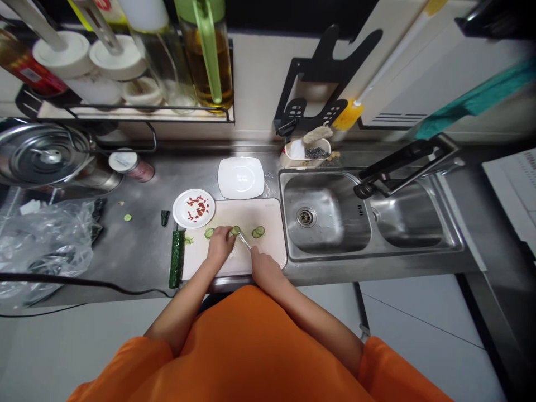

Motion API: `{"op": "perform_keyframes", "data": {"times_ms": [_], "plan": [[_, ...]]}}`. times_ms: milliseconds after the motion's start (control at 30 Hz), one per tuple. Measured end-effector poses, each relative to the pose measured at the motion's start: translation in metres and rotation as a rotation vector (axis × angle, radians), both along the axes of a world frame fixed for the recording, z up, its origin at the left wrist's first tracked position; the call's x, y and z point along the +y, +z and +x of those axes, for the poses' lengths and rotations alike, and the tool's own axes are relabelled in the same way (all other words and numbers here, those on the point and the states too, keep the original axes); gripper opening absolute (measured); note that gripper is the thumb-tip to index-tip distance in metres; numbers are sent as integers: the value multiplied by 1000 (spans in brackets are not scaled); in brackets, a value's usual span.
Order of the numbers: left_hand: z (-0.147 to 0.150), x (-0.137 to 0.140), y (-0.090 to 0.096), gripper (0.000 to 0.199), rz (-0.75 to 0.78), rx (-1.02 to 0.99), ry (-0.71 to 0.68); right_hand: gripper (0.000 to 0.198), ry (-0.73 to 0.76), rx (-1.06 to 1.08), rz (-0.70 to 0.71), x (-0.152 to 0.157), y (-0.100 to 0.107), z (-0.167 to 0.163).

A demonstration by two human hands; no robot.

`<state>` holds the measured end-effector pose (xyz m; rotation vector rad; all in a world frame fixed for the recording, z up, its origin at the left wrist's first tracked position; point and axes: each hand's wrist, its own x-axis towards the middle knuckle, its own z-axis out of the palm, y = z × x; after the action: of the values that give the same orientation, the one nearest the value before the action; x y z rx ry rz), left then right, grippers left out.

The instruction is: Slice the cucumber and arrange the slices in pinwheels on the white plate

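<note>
My left hand [221, 245] is over the white cutting board [268, 215], fingers closed on a cucumber slice [235, 230]. From the right, my right hand [266, 269] grips a knife [244, 240], its blade slanting up to the slice. One more cucumber piece [209, 233] lies just left of my left hand, and overlapping slices [258, 231] rest on the board to the right. Thin green trimmings [188, 240] are near the board's left edge. Beside that edge a length of dark green cucumber [176, 259] lies on the counter.
A white plate with red bits [180, 209] overlaps the board's upper left corner. Behind the board is a square white plate [240, 177]. The double sink [322, 206] adjoins on the right. At left are a plastic bag [54, 240], a can [132, 166] and a lidded pot [46, 156].
</note>
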<state>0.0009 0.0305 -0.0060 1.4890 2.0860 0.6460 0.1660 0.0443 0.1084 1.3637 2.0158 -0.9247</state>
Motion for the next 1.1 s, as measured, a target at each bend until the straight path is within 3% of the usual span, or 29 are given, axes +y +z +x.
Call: {"op": "perform_keyframes", "data": {"times_ms": [600, 1100], "plan": [[0, 3, 3, 23, -9, 6, 1, 39, 19, 41, 2, -2, -13, 0], [0, 10, 14, 11, -24, -3, 16, 35, 52, -17, -66, -15, 0, 27]]}}
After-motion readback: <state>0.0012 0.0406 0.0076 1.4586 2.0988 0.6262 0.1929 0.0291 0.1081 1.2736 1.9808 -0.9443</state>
